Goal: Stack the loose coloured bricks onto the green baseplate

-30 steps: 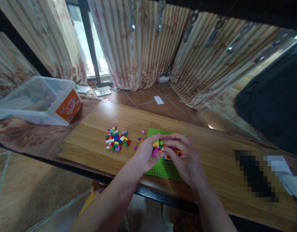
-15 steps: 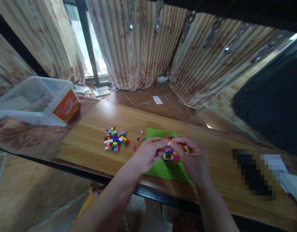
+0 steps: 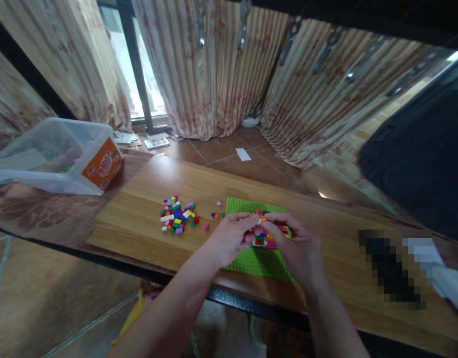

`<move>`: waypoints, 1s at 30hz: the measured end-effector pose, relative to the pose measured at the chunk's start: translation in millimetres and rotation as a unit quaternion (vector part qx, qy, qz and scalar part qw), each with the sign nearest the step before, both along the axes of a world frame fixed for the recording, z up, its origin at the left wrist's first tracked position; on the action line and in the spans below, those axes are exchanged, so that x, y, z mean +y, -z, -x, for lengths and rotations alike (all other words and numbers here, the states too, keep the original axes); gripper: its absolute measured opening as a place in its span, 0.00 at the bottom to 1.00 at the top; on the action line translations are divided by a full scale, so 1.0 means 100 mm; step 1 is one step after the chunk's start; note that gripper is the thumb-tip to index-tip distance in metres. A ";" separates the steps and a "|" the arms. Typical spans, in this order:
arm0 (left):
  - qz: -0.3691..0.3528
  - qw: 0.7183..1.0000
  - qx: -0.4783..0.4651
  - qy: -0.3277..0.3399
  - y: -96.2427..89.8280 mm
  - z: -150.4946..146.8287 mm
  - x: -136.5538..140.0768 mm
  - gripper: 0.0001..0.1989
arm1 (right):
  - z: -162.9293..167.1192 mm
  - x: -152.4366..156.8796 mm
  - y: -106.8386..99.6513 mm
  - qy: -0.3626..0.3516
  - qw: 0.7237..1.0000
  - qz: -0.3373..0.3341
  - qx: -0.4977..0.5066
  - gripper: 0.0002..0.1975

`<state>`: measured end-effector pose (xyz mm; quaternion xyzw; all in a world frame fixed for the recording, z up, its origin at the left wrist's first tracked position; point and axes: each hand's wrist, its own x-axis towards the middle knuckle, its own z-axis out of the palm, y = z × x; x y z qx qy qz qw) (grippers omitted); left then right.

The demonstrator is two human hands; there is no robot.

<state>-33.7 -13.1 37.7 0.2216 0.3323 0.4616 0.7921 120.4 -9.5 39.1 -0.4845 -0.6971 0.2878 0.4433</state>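
Note:
Over a green studded baseplate [image 3: 254, 263], my left hand [image 3: 230, 238] and my right hand [image 3: 299, 246] meet fingertip to fingertip. Both are closed in a pinch on small toy bricks [image 3: 262, 220], orange and white; the fingers cover part of them, so I cannot tell exactly how they join. Just below the fingers, a low build of many-coloured bricks [image 3: 266, 241] stands on the baseplate, partly hidden by both hands.
Left of the baseplate lies a pile of loose bricks [image 3: 178, 215], with a few strays [image 3: 215, 215] between. A clear plastic bin [image 3: 60, 185] with an orange label stands at the far left. Blurred-out items [image 3: 395, 268] lie on the wooden board [image 3: 139, 199] at the right.
My hands have shifted very slightly, and the orange brick between the fingertips shows more plainly. The baseplate and the loose pile have not moved.

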 end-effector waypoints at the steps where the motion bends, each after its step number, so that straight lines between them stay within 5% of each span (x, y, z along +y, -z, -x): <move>1: -0.006 1.000 0.004 -0.001 0.01 0.00 0.00 0.15 | 0.00 0.00 0.00 -0.004 1.000 0.011 0.000 0.04; 14: -0.020 0.999 0.040 0.007 0.03 0.00 0.00 0.14 | -0.13 0.03 -0.02 -0.028 0.991 0.106 0.077 0.06; 18: 0.026 0.995 0.082 -0.042 0.03 0.01 0.04 0.10 | -0.29 0.09 -0.01 0.028 0.999 0.047 -0.005 0.08; 30: 0.038 0.990 0.119 -0.070 0.03 0.01 0.07 0.10 | -0.36 0.13 0.09 0.019 0.982 0.000 -0.188 0.08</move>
